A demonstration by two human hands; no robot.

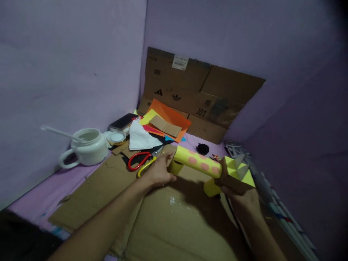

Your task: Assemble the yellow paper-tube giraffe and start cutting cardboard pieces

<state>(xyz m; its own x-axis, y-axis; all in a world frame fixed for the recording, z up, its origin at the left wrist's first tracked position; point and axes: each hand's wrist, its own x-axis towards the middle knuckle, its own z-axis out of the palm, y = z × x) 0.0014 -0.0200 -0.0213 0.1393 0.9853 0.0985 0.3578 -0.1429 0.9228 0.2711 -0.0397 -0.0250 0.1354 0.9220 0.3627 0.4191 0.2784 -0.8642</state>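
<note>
At the far left, a white mug with a handle stands upright against a pale purple wall, a white stick slanting out over its rim. Just beside it are a dark phone-like slab and a small round container with a white top. Next, a crumpled white cloth or tissue lies above scissors with one red and one yellow handle. Flattened cardboard spreads beneath, over a lilac surface. The left hand has its fingers and thumb clamped on the left end of a yellow paper model, which spans the space between both hands in the right-centre foreground. The model is a tube with pinkish spots, short yellow cylinders below and a boxy right end topped with pointed folds. Behind it lie orange and yellow sheets, a cardboard panel leaning on the wall and a black fuzzy ball. The right hand supports the boxy end from below; most of its fingers are hidden, so how tightly they close cannot be told. Pale, thin rolls line the far right.
</note>
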